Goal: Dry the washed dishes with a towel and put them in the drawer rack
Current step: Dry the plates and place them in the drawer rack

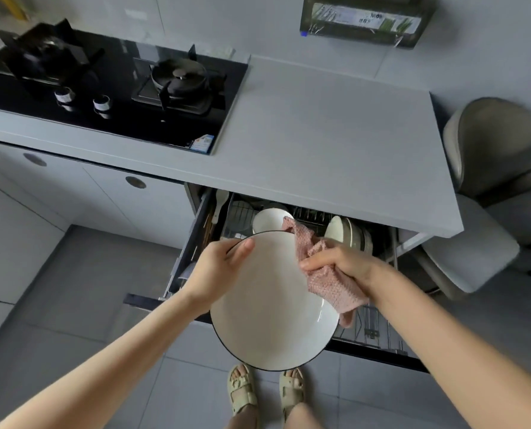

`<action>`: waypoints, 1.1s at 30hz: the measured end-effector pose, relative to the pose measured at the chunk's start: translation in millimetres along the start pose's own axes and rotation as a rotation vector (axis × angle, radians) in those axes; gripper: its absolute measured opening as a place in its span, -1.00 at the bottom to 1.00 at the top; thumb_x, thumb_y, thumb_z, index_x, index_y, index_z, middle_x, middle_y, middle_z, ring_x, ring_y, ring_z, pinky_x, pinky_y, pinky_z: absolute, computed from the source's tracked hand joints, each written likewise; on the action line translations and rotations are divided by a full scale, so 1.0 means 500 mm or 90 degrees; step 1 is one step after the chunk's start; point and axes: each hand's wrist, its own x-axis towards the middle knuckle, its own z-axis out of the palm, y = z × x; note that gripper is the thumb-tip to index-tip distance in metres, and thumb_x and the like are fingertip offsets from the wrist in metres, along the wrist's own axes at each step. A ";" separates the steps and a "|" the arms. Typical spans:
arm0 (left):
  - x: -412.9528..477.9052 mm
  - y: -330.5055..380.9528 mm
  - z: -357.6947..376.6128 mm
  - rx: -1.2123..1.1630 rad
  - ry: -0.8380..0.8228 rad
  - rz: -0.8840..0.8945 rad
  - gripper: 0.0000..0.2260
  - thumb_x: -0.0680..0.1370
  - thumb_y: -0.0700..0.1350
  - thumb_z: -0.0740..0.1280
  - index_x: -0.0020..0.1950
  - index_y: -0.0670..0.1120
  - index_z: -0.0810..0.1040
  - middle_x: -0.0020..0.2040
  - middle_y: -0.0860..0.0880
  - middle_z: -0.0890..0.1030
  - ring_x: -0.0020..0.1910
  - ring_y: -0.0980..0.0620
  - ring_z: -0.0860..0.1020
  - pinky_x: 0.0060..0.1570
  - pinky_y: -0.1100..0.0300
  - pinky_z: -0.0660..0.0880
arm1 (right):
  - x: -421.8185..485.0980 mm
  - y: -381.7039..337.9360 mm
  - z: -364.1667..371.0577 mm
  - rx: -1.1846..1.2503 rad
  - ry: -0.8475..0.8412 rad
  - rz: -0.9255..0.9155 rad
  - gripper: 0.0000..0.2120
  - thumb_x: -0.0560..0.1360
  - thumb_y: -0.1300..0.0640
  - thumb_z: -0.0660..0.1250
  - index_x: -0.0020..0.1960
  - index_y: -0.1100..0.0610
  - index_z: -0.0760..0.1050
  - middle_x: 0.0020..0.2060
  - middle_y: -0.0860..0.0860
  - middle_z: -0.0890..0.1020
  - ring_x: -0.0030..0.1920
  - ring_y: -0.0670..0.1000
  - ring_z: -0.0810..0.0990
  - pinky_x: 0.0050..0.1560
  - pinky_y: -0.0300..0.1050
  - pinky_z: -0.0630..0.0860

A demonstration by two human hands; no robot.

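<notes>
Both of my forearms reach in from the lower corners of the view; my left hand (217, 267) grips the white plate (267, 305) at its upper left rim, thumb laid over the black-edged lip onto the inner face, the other fingers hidden behind it; my right hand (335, 261) is clenched round a bunched pink towel (329, 286), which it holds against the plate's right rim; one end of the cloth sticks up past the top edge, the other hangs down over the lower right edge.

Plate position: held in the air, tilted with its face toward me, above the open drawer rack (378, 329) and touching none of it; my sandalled feet (242, 388) show on the grey tiled floor below.

Rack contents: a white bowl (269, 219) sits toward the back, just behind the plate's top edge; stacked dishes (348, 232) stand on edge to its right; bare wire shows at the front right; in the narrow left compartment stands what appears to be a white ladle (221, 202), though the view there is dim.

Surroundings: the drawer is pulled out from under a grey countertop (320, 134); a black gas hob (103, 85) with two burners and two knobs is set into it at left; a grey chair (499, 144) stands at the counter's right end; a dark holder (366, 20) is fixed to the wall.
</notes>
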 end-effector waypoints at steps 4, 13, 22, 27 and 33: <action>0.002 -0.009 0.029 -0.123 0.043 -0.108 -0.68 0.60 -0.03 0.22 -0.28 -0.14 0.53 -0.49 0.11 0.52 -0.48 0.22 0.45 -0.47 0.44 0.35 | -0.007 0.054 -0.013 0.153 0.023 0.025 -0.89 0.30 0.19 0.37 -0.34 0.21 0.50 -0.51 0.01 0.54 -0.54 -0.08 0.48 -0.55 -0.31 0.41; 0.050 -0.055 0.201 -0.277 0.299 -0.367 -0.61 0.60 0.11 0.16 -0.03 -0.19 0.56 -0.12 -0.18 0.59 -0.05 -0.12 0.54 -0.07 0.08 0.45 | 0.027 0.119 -0.059 0.490 0.194 -0.096 -0.90 0.34 0.21 0.35 -0.20 0.17 0.43 -0.37 0.00 0.53 -0.35 -0.04 0.44 -0.23 -0.15 0.38; 0.112 -0.031 0.294 -0.384 0.252 -0.556 -0.63 0.57 0.02 0.28 0.27 -0.19 0.44 -0.03 -0.11 0.54 -0.03 -0.19 0.55 0.01 -0.05 0.58 | -0.024 0.136 -0.103 0.488 0.272 -0.122 -0.89 0.47 0.34 0.34 -0.07 0.18 0.46 -0.34 0.08 0.64 -0.41 0.01 0.64 -0.42 -0.10 0.56; 0.117 -0.023 0.313 -0.396 0.084 -0.583 -0.79 0.54 -0.22 0.34 0.14 -0.23 0.45 -0.11 -0.16 0.58 -0.21 -0.09 0.56 -0.35 0.10 0.58 | -0.044 0.124 -0.148 0.444 0.416 -0.265 -0.92 0.49 0.20 0.35 -0.17 0.11 0.49 -0.47 -0.08 0.60 -0.47 -0.11 0.58 -0.43 -0.20 0.54; 0.105 0.017 0.324 -0.400 -0.129 -0.713 -0.83 0.57 -0.25 0.24 -0.19 -0.28 0.51 -0.48 -0.13 0.54 -0.62 0.04 0.51 -0.72 0.39 0.33 | -0.034 0.082 -0.156 0.308 0.422 -0.450 -0.68 0.31 -0.23 0.45 -0.16 0.01 0.54 -0.37 -0.16 0.62 -0.34 -0.17 0.59 -0.30 -0.26 0.53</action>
